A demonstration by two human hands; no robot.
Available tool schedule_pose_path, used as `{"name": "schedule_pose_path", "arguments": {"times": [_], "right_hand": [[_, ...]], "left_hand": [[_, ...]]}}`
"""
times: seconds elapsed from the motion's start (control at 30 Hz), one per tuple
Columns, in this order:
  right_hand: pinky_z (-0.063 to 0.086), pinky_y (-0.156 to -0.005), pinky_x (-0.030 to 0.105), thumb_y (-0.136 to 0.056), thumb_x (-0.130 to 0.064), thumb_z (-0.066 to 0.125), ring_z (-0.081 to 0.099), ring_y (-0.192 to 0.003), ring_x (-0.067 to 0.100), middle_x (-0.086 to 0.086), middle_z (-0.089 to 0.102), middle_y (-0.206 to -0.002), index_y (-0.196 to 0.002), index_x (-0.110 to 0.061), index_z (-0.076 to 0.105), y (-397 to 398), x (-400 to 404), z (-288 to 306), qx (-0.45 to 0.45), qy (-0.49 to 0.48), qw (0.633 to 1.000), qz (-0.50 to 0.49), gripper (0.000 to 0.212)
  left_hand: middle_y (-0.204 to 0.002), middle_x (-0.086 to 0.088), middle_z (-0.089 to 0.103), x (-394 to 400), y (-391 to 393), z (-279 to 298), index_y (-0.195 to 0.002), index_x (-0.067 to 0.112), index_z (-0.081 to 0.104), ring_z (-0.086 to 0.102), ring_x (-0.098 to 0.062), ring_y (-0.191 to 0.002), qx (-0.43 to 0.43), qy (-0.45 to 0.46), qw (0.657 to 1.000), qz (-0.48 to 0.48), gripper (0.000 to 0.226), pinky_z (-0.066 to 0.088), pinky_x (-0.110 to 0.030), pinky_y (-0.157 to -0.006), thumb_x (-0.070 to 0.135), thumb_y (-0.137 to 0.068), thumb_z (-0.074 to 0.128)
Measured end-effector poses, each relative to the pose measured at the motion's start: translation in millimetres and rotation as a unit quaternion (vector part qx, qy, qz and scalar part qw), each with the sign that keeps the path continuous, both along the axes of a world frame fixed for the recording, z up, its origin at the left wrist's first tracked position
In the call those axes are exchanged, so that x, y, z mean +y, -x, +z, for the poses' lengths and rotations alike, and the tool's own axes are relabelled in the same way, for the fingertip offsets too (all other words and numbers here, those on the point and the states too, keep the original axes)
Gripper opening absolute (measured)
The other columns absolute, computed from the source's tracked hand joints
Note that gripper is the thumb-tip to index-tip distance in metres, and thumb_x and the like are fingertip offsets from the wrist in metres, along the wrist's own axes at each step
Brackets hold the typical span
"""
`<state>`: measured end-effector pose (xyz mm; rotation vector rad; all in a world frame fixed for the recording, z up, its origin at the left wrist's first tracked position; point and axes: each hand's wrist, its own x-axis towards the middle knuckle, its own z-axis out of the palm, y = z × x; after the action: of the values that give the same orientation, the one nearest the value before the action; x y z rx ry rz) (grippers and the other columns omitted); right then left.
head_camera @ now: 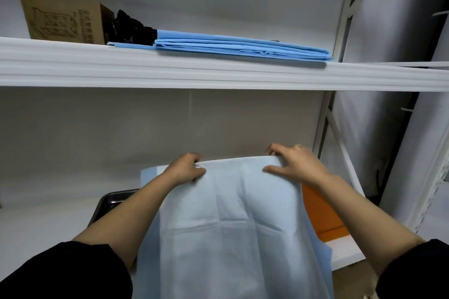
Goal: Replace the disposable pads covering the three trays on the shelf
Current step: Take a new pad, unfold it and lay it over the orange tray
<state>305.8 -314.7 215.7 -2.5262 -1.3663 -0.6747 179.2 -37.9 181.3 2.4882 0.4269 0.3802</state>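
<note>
A pale blue disposable pad (230,226) hangs spread out in front of me over the lower shelf. My left hand (187,168) pinches its top edge at the left, and my right hand (295,165) pinches the same edge at the right. Behind the sheet, the corner of a black tray (109,202) shows at the left and an orange tray (320,211) at the right. Another pale blue pad (150,173) peeks out behind my left hand. On the upper shelf lies a stack of folded blue pads (243,47).
A brown cardboard box (63,19) and a black bundle (132,29) sit on the white upper shelf (170,71) left of the stack. White metal uprights (345,12) and a cross-brace frame the right side. The lower shelf's white surface (36,226) stretches to the left.
</note>
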Motion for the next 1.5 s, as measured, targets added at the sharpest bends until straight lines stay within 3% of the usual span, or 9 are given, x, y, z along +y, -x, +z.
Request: {"name": "schedule_pose_path", "arguments": {"times": [0.1, 0.33, 0.53, 0.67, 0.9, 1.1, 1.27, 1.37, 1.5], "right_hand": [[0.042, -0.075, 0.028, -0.075, -0.054, 0.068, 0.057, -0.093, 0.015, -0.013, 0.060, -0.097, -0.108, -0.031, 0.058, -6, -12, 6, 0.116, 0.086, 0.988, -0.052, 0.041], [0.026, -0.053, 0.023, -0.080, -0.023, 0.059, 0.048, -0.086, 0.021, -0.004, 0.046, -0.070, -0.063, -0.025, 0.047, -23, -29, 8, 0.098, 0.185, 0.957, -0.200, 0.020], [0.041, -0.079, 0.027, -0.091, -0.016, 0.051, 0.054, -0.115, 0.024, 0.003, 0.061, -0.119, -0.116, -0.015, 0.061, -32, -16, 13, 0.023, 0.211, 0.916, -0.341, 0.027], [0.044, -0.070, 0.025, -0.088, -0.025, 0.054, 0.065, -0.090, 0.023, 0.002, 0.065, -0.091, -0.101, -0.014, 0.063, -54, -26, 31, 0.137, 0.179, 0.920, -0.321, 0.020], [0.048, -0.076, 0.035, -0.085, 0.001, 0.044, 0.064, -0.095, 0.036, 0.019, 0.069, -0.096, -0.102, -0.008, 0.058, -94, -3, -16, 0.132, -0.135, 0.930, -0.314, 0.024], [0.054, -0.077, 0.043, -0.085, 0.003, 0.047, 0.064, -0.070, 0.032, 0.019, 0.068, -0.079, -0.077, -0.014, 0.057, -127, 20, -87, 0.388, -0.476, 0.754, -0.235, 0.021], [0.040, -0.094, 0.035, -0.096, -0.005, 0.044, 0.055, -0.102, 0.027, 0.011, 0.061, -0.106, -0.114, -0.007, 0.060, -131, 22, -137, 0.379, -0.386, 0.803, -0.248, 0.024], [0.041, -0.088, 0.036, -0.095, -0.030, 0.047, 0.054, -0.098, 0.027, 0.014, 0.059, -0.099, -0.103, -0.013, 0.061, -127, 26, -157, 0.342, -0.234, 0.876, -0.247, 0.023], [0.035, -0.108, 0.041, -0.087, -0.042, 0.059, 0.036, -0.135, 0.028, 0.008, 0.027, -0.152, -0.148, -0.019, 0.021, -132, 35, -177, 0.367, -0.085, 0.905, -0.196, 0.075]], "left_hand": [[-0.059, 0.005, 0.064, 6, 3, -1, -0.080, 0.022, 0.046, 0.063, -0.016, -0.067, 0.012, -0.019, 0.999, 0.033, 0.011, 0.040, -0.026, -0.063, 0.024, -0.082, 0.057], [-0.063, 0.003, 0.068, 16, 5, 9, -0.076, 0.017, 0.057, 0.067, -0.018, -0.075, 0.037, -0.067, 0.994, 0.080, 0.003, 0.052, -0.030, -0.071, 0.019, -0.077, 0.059], [-0.062, -0.004, 0.070, 19, -5, 21, -0.076, 0.012, 0.061, 0.070, -0.021, -0.065, 0.069, -0.051, 0.992, 0.093, 0.011, 0.057, -0.028, -0.074, 0.007, -0.082, 0.053], [-0.071, -0.014, 0.072, 32, -14, 27, -0.081, 0.006, 0.056, 0.073, -0.030, -0.076, 0.069, 0.033, 0.990, 0.115, 0.006, 0.060, -0.037, -0.073, 0.007, -0.085, 0.052], [-0.067, -0.007, 0.071, 41, -50, -10, -0.086, 0.018, 0.047, 0.070, -0.022, -0.065, -0.006, 0.020, 0.983, 0.180, 0.003, 0.056, -0.029, -0.074, 0.018, -0.088, 0.049], [-0.082, -0.015, 0.069, 50, -86, -64, -0.102, 0.005, 0.060, 0.067, -0.032, -0.077, -0.066, 0.188, 0.958, 0.207, 0.019, 0.056, -0.039, -0.079, 0.001, -0.083, 0.057], [-0.128, -0.022, 0.052, 42, -105, -114, -0.130, 0.001, 0.050, 0.058, -0.039, -0.107, -0.041, 0.180, 0.975, 0.127, 0.046, 0.049, -0.039, -0.088, -0.003, -0.084, 0.054], [-0.145, -0.015, 0.035, 37, -107, -137, -0.144, 0.007, 0.032, 0.044, -0.029, -0.129, 0.032, 0.078, 0.993, 0.076, 0.066, 0.039, -0.033, -0.103, 0.014, -0.085, 0.061], [-0.159, -0.008, 0.009, 35, -112, -158, -0.152, 0.010, 0.008, 0.018, -0.023, -0.145, 0.089, -0.110, 0.989, 0.047, 0.095, 0.022, -0.032, -0.116, 0.038, -0.080, 0.064]]}}
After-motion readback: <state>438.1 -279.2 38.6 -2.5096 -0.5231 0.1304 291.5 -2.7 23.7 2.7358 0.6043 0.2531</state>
